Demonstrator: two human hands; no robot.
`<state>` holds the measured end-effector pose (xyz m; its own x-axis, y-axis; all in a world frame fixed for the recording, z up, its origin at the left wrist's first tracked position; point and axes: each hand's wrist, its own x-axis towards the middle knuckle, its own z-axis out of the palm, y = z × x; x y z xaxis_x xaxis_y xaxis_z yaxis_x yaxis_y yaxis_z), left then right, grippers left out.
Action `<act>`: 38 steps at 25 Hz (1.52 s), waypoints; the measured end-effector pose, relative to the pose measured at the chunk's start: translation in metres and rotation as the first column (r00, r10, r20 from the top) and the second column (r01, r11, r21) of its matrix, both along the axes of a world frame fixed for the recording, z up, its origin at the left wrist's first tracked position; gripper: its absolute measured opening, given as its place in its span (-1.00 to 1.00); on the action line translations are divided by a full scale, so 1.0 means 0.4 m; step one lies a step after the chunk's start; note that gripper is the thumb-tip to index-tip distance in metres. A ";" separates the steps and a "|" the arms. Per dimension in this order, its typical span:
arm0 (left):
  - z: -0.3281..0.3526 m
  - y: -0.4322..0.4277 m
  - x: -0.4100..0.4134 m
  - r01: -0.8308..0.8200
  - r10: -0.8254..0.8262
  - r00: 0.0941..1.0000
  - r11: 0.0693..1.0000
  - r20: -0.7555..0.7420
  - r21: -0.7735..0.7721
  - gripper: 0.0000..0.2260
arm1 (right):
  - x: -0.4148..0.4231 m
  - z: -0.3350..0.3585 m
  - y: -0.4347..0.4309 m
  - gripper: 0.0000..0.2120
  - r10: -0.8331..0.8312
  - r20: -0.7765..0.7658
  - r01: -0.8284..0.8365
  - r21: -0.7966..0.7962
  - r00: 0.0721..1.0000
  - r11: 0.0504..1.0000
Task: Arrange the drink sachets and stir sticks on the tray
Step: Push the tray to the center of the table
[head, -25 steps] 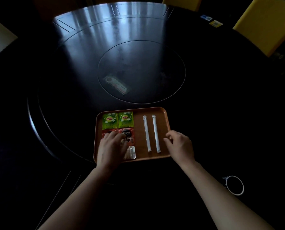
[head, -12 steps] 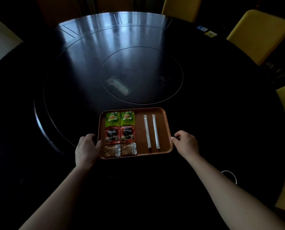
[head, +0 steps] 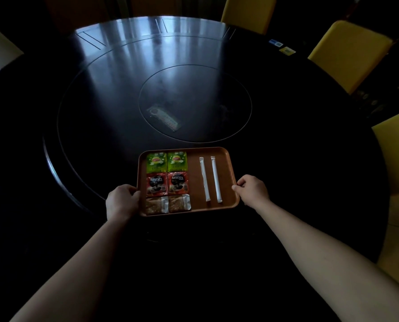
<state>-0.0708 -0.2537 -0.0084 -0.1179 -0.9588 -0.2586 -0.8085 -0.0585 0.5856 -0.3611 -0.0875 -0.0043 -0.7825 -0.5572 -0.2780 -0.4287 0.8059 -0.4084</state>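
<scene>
On the near part of the dark round table (head: pixel 101 94), the tray (head: pixel 194 177) is gripped at its side rims by the left hand (head: pixel 122 201) and right hand (head: pixel 252 190), likely for shifting; the sachets (head: pixel 167 182) are gridded left, the stir sticks (head: pixel 210 178) parallel right.

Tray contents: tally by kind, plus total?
On the tray:
Green Lipton tea sachets: 2
Red Nescafe coffee sachets: 2
Brown sugar sachets: 2
White wrapped stir sticks: 2
Total: 8
</scene>
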 end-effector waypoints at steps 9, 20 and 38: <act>-0.001 -0.021 -0.002 0.031 -0.031 1.000 0.999 0.006 0.031 -0.91 | 0.016 -0.019 -0.024 -0.89 -0.097 -0.025 0.097 0.001 0.995 0.995; 0.019 -0.059 -0.010 0.107 -0.110 0.993 0.992 -0.043 -0.059 -0.91 | 0.008 0.000 -0.017 -0.92 -0.060 -0.066 0.056 -0.069 0.996 0.996; 0.002 -0.452 -0.375 0.185 -0.173 0.981 0.968 0.087 -0.171 -0.88 | -0.349 -0.029 -0.391 -0.90 -0.065 -0.105 0.054 -0.106 0.992 0.993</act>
<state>-0.2209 -0.4345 -0.0076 -0.2794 -0.9549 -0.1001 -0.8359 0.1906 0.5147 -0.5006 -0.2439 -0.0158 -0.8374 -0.5300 -0.1336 -0.4276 0.7874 -0.4440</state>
